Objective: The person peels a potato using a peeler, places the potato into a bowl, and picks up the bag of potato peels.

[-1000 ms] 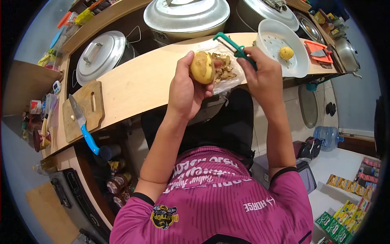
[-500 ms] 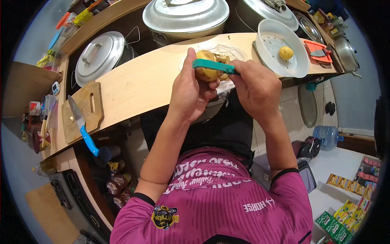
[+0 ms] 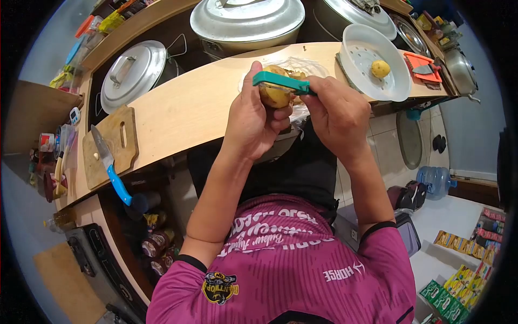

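My left hand (image 3: 253,116) is wrapped round a yellow potato (image 3: 275,97), thumb up along its left side. In my right hand (image 3: 341,110) is a green peeler (image 3: 280,82), its head lying across the upper part of the potato. Behind the potato, peelings (image 3: 298,75) rest on a clear plastic bag (image 3: 318,69) on the counter, partly hidden by my hands. To the right, a white plastic basin (image 3: 359,65) with holes in its bottom holds another potato (image 3: 380,68).
Large lidded pots (image 3: 248,24) stand behind the wooden counter (image 3: 178,113). At left, a blue-handled knife (image 3: 110,164) lies on a cutting board (image 3: 127,116), its handle past the counter edge. An orange tray (image 3: 418,62) with a small blade sits right of the basin.
The peeler has shifted slightly left and its head has tilted across the potato. My right hand has moved slightly left with it; my left hand still holds the potato.
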The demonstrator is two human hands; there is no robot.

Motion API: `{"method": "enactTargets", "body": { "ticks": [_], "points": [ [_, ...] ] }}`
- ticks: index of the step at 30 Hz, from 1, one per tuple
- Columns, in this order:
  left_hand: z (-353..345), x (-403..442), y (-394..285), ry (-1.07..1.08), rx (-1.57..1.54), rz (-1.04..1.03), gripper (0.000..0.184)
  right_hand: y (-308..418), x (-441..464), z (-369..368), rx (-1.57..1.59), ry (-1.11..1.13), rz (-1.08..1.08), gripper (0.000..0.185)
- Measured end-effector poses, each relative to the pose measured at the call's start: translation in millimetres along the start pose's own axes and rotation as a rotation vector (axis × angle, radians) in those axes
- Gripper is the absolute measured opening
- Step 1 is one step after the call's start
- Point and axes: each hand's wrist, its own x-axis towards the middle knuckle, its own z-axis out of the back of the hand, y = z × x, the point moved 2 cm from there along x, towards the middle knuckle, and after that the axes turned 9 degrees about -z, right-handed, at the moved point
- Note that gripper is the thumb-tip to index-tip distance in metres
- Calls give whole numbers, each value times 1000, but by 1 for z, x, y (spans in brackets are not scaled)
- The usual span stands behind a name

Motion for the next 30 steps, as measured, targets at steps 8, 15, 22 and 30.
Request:
{"method": "enactTargets", "body": {
  "ticks": [8, 15, 22, 30],
  "points": [
    [-3, -1, -2, 15, 36, -29, 52, -9, 4, -10, 38, -78, -70, 13],
    [-6, -2, 0, 14, 82, -24, 60, -9, 2, -3, 174, -88, -180, 11],
    [0, 1, -1, -24, 11, -13, 59, -1, -4, 0, 89, -24, 26, 15],
    [-1, -3, 1, 8, 29, -56, 57, 1, -3, -3, 72, -51, 9, 15]
  ]
}}
